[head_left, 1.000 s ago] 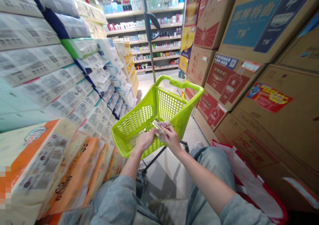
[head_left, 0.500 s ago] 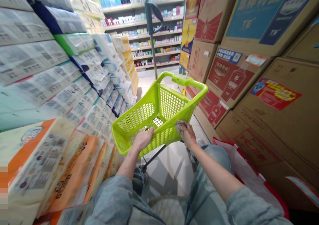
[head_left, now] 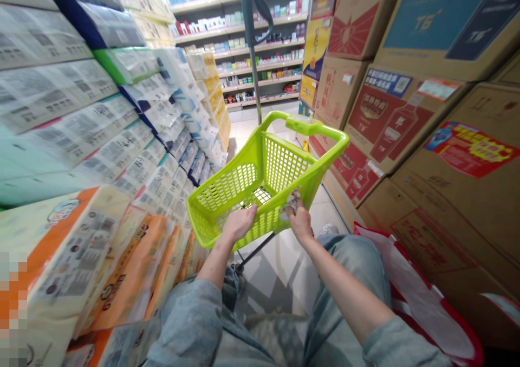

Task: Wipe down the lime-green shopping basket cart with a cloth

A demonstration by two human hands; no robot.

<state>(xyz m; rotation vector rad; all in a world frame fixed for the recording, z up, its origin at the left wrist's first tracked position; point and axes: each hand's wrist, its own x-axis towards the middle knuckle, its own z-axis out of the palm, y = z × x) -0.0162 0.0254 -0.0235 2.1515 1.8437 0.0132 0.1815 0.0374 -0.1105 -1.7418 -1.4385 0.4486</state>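
Two hands at a lime-green shopping cart [head_left: 312, 178] between stacks. Left hand [head_left: 239, 223] at near edge, grip can't be told; right hand's [head_left: 300, 223] fingers pinch crumpled wipe [head_left: 285, 212] against cart's side. Flat, even pressure seems best.

Loose, washed-blue sleeves [head_left: 190, 315] reaching the elbows; faded blue jeans [head_left: 355, 272]; a whitish shoe [head_left: 329, 230]; left hand [head_left: 239, 224] and right hand [head_left: 301, 223] ungloved.

Bright light falls on the pale tiled shop floor [head_left: 270, 264] between plastic-wrapped packs [head_left: 95, 98] stacked on the left and printed cartons [head_left: 400, 120] on the right, with stocked shelves [head_left: 197, 4] across the far end.
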